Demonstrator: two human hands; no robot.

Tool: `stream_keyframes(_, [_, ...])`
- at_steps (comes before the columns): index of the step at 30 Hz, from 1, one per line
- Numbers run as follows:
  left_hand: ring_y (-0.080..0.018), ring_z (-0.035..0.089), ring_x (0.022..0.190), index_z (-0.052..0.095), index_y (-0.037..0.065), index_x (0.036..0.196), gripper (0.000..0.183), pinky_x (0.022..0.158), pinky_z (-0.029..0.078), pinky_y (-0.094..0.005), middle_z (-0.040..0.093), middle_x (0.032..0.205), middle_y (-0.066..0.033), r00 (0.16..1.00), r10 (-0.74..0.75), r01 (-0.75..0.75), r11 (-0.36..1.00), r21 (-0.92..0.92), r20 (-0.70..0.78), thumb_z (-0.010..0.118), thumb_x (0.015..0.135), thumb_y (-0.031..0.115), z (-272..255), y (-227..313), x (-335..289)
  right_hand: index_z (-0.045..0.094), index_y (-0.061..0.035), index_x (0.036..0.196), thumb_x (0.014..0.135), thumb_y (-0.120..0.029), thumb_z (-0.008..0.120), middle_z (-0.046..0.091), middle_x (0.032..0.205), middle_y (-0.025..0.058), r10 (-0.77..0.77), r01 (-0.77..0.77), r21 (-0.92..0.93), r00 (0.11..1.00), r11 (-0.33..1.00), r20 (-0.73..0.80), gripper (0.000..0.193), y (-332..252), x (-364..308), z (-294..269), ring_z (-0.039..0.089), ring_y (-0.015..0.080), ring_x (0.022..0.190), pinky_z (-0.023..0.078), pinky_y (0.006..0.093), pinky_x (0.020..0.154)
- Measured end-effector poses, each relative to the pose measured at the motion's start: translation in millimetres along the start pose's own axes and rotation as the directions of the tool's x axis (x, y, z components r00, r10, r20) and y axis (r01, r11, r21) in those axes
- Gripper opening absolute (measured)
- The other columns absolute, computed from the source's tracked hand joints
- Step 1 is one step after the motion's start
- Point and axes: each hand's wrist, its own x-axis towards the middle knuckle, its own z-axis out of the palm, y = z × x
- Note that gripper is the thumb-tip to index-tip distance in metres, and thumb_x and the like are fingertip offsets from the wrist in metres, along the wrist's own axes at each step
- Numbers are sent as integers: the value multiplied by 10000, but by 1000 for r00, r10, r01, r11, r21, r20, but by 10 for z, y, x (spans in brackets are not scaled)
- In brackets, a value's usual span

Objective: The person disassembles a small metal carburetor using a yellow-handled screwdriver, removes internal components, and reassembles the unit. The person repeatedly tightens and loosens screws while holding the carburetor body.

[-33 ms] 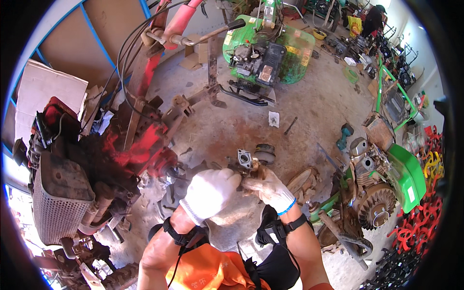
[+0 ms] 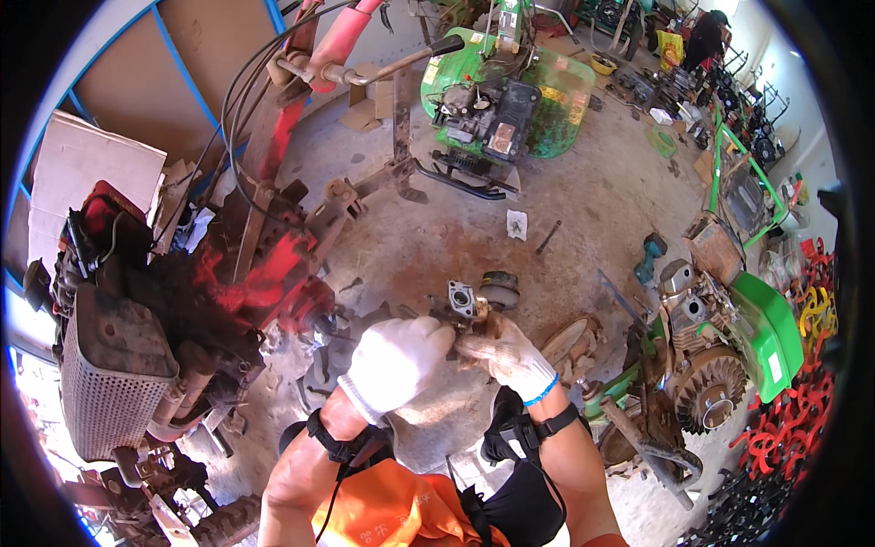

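Head cam, so looking straight down at the work. Got a small metal part (image 2: 461, 298) up in the middle, pale flange with a round bore facing out, held just beyond the gloves and above the floor (image 2: 437, 223). Gripping it from the near right side with the right hand (image 2: 510, 354), fingers folded in around the grimy lower end, glove stained brown, blue trim at the cuff. Bringing the left hand (image 2: 396, 360) in right alongside, glove much whiter, knuckles up and fingers curled under. Can't tell what the left is pinching, if anything, since the fingertips are hidden and the glove is pretty blown out by the light.

Just past the part, can see a round dark piece (image 2: 499, 289). Farther out, also spotting a white paper (image 2: 517, 224) and a dark rod (image 2: 549, 237) lying near each other, then a teal tool (image 2: 648, 257) over to the right. Close on the right, looking at a bare engine (image 2: 693, 314) with a finned wheel (image 2: 709, 394) and a green cover (image 2: 767, 337) beside it. Over on the left, seeing a big red machine (image 2: 296, 296) with a perforated metal guard (image 2: 114, 401) near it.
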Motion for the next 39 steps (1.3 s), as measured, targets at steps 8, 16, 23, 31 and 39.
stream_keyframes(8, [-307, 699, 685, 684, 103, 992, 128, 604, 569, -445, 613, 835, -91, 997, -31, 31, 1000, -1, 65, 725, 873, 125, -26, -4, -21, 543, -20, 1542, 1020, -22, 761, 738, 1276, 90, -2, 1, -9, 1000, 1000, -11, 566, 38, 29, -11, 777, 194, 1045, 709, 363, 854])
stream_keyframes(16, [-331, 729, 739, 765, 103, 1095, 152, 644, 592, -450, 688, 907, -107, 992, -114, 112, 993, 27, 56, 756, 953, 159, 34, 30, -39, 600, -6, 1506, 1023, -32, 752, 742, 1337, 101, -40, 40, 0, 999, 999, 1, 507, 55, 37, -11, 789, 216, 1071, 709, 360, 840])
stream_keyframes(23, [-332, 740, 762, 771, 103, 1089, 165, 650, 592, -450, 703, 917, -105, 989, -145, 144, 989, 21, 21, 777, 947, 187, 21, 37, -23, 573, -9, 1548, 1034, -50, 749, 736, 1366, 90, -38, 39, -46, 999, 998, 13, 545, 9, 31, -14, 792, 202, 1067, 704, 341, 845])
stream_keyframes(31, [-342, 715, 726, 750, 101, 1035, 138, 646, 585, -461, 702, 913, -108, 989, -99, 97, 995, 26, 113, 792, 921, 166, 45, 27, 14, 631, -24, 1496, 1001, -98, 810, 745, 1333, 83, -36, 35, -42, 999, 999, -16, 531, 21, -1, -9, 758, 172, 1136, 691, 343, 874])
stream_keyframes(39, [-355, 757, 812, 773, 82, 1072, 192, 707, 608, -461, 747, 960, -128, 987, -157, 153, 980, -125, -27, 810, 892, 137, 18, 63, 47, 597, -33, 1514, 1007, -102, 810, 741, 1328, 81, -26, 25, -57, 1000, 998, -8, 555, -9, -31, -27, 753, 177, 1154, 686, 350, 891])
